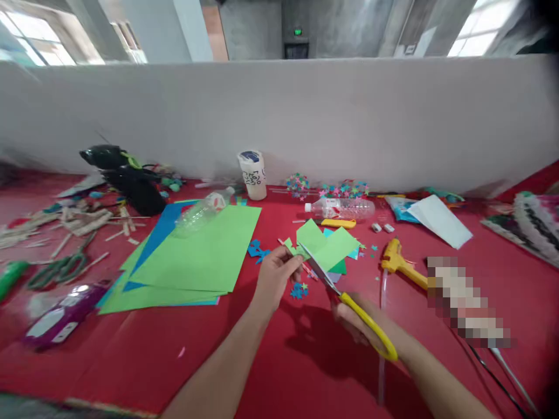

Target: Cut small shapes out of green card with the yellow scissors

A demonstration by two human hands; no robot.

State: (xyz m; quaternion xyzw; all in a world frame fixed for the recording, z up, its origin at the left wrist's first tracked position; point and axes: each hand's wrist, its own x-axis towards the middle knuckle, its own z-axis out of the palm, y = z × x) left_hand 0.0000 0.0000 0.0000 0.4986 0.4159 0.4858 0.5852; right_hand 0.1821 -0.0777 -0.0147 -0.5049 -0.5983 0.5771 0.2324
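Observation:
My left hand (pixel 279 273) pinches a small piece of light green paper (pixel 301 250) between thumb and fingers. Yellow-handled scissors (pixel 369 323) are gripped in my right hand (pixel 358 320), their blades pointing up and left with the tips at that green piece. Whether the blades are closed on the paper I cannot tell. Just behind lie larger green paper scraps (pixel 334 247), partly behind the blades. Blue paper stars (pixel 299 290) rest on the red table below my left fingers, and more blue cut pieces (pixel 258 251) lie to its left.
Green and blue sheets (pixel 196 262) are stacked at left, a plastic bottle (pixel 203 212) on top. Another bottle (pixel 343 208), a yellow cutter (pixel 338 223) and a cup (pixel 252 174) stand or lie behind. A yellow glue gun (pixel 402 262) with cords is at right; green-handled scissors (pixel 61 270) lie far left.

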